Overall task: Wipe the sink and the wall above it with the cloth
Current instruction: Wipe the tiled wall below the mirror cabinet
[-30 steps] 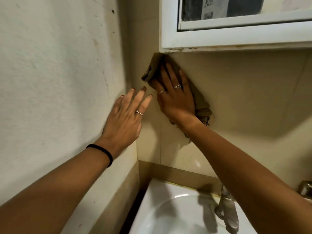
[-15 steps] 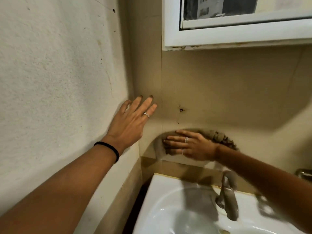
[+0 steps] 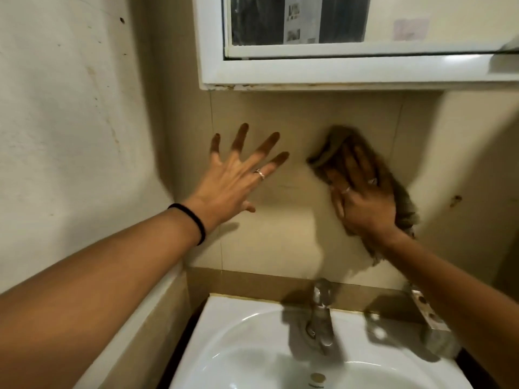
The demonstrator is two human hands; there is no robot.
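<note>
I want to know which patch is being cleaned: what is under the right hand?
Under the right hand lies the brown cloth, pressed flat to the tiled wall; its edges stick out above and below. The wall patch behind the cloth is covered.

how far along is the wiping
Done: cannot tell from the tiles. In hand: the right hand presses the cloth flat on the wall above the tap, blurred mid-stroke; the left hand is spread beside it. Left: the sink, with no cloth near it.
</note>
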